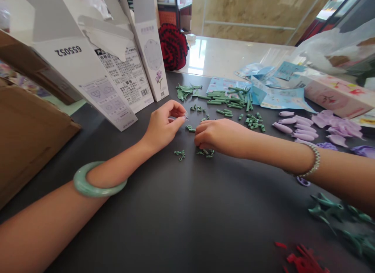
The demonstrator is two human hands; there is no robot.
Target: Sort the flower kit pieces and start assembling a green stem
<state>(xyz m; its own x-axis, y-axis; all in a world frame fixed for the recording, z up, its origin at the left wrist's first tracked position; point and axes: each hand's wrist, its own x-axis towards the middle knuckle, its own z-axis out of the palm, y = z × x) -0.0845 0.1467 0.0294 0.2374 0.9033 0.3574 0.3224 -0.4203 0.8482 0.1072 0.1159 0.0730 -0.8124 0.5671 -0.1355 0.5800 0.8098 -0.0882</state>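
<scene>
My left hand (164,124) is raised a little over the dark table, thumb and fingertips drawn together in a pinch. Whatever lies between them is too small to make out. Facing it, my right hand (218,137) has its fingers curled down among small green pieces, and its fingertips are hidden. Small green connectors (190,128) lie between the two hands. Just below my right hand is a cluster of tiny green parts (208,153), and to its left are little green rings and clips (180,153).
Green stem tubes (224,97), green leaves (187,91) and short green connectors (254,121) lie farther back. Lilac petals (336,126) are at right, red pieces (303,259) at front right. White boxes (117,97) and a brown carton (32,136) stand left. Blue printed sheets (281,97) lie behind.
</scene>
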